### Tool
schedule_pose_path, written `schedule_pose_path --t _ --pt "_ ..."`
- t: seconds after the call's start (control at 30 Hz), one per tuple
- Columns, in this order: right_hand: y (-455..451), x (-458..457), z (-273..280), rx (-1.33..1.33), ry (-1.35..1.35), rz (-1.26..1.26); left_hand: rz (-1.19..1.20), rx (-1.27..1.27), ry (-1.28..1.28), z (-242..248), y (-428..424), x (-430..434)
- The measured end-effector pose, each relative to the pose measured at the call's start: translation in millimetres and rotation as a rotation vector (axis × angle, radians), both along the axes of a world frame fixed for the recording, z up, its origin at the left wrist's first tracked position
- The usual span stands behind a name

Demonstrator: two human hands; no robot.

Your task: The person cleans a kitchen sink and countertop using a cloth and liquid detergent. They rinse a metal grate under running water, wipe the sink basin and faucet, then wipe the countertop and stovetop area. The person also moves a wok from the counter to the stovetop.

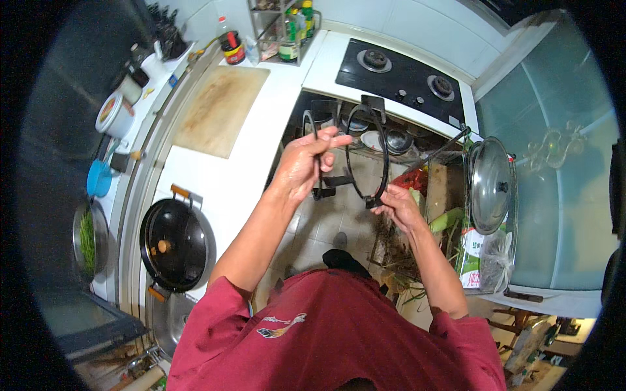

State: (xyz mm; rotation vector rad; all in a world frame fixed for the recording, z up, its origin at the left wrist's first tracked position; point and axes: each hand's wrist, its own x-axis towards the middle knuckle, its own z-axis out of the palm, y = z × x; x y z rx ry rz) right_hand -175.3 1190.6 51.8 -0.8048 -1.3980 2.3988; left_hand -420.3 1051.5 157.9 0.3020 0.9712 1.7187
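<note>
My left hand (310,163) holds a black metal ring-shaped pot support (320,183) edge-on, its thumb and fingers around the rim. My right hand (397,205) pinches the lower edge of another black ring support (384,151), which stands upright with flat feet at top and bottom. The two rings are side by side above the floor, in front of the counter; whether they touch is unclear. Beyond them, the black gas hob (401,80) shows two burners, the left burner (375,59) and the right burner (442,87), with no supports over them.
A cutting board (222,110) and a lidded black wok (173,244) occupy the left counter, near a steel sink (168,317). Below the hob is an open compartment with dishes (372,141). At right are a glass pot lid (490,185) and vegetables (446,220).
</note>
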Motion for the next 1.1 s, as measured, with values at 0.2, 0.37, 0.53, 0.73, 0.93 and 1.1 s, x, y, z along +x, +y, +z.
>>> schedule_pose_path --t 0.2,0.37,0.53,0.73,0.93,1.1 --pt "137 -28 23 0.153 -0.02 -0.226 0.214 -0.229 0.222 -9 79 -43" --pt "283 -55 16 0.35 -0.17 -0.557 0.181 -0.272 0.175 -17 135 -84" --pt "408 -78 7 0.58 -0.489 -0.74 0.161 -0.198 0.117 -45 187 -150" --pt "538 -55 -47 0.986 -1.11 -0.779 0.106 -0.232 0.035 -49 265 -187" --pt "611 -65 -78 1.241 -1.284 -0.76 0.125 -0.264 0.026 -50 320 -213" --pt "666 -71 -138 1.405 -1.26 -0.747 0.263 -0.365 0.034 -53 371 -220"
